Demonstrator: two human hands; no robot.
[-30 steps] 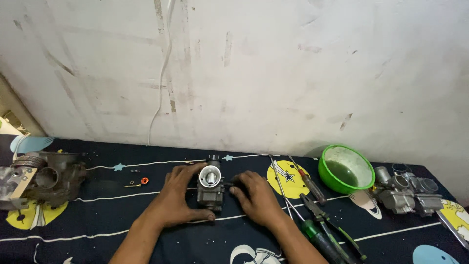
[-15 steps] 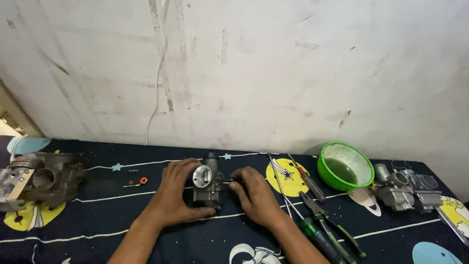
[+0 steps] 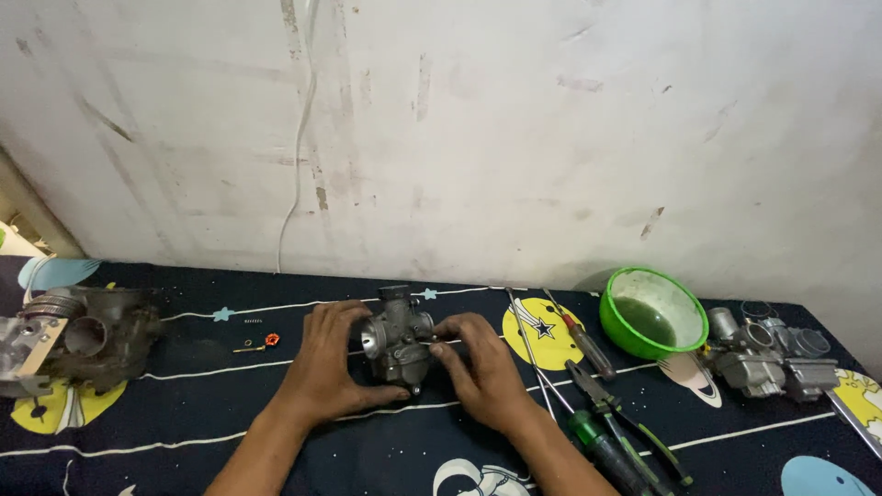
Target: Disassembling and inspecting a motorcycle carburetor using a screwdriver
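A grey carburetor (image 3: 399,337) is held upright at the centre of the dark patterned cloth (image 3: 230,432), gripped between the left hand (image 3: 329,367) and right hand (image 3: 482,367). Screwdrivers (image 3: 581,342) lie to the right.

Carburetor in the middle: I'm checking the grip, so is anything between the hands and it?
Nothing visible. The left hand and the right hand both rest directly on the carburetor, one on each side. The screwdrivers and the green bowl lie off to the right.
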